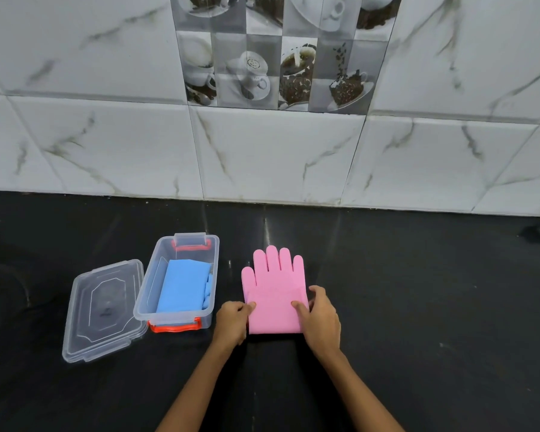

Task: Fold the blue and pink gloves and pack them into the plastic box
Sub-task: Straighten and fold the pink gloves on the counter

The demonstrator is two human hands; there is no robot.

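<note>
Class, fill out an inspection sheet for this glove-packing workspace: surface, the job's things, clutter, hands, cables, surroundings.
Surface: black counter, glossy, some faint marks.
Job's things: pink glove flat on the counter, fingers pointing at the wall, cuff end folded up over the palm; blue glove folded inside the plastic box, which is open; clear lid lies left of the box, touching it.
Clutter: nothing seen.
Hands: left hand and right hand press the pink glove's folded part at its two sides.
Cables: nothing seen.
Surroundings: marble-look wall tiles, with a coffee-cup picture panel above.
</note>
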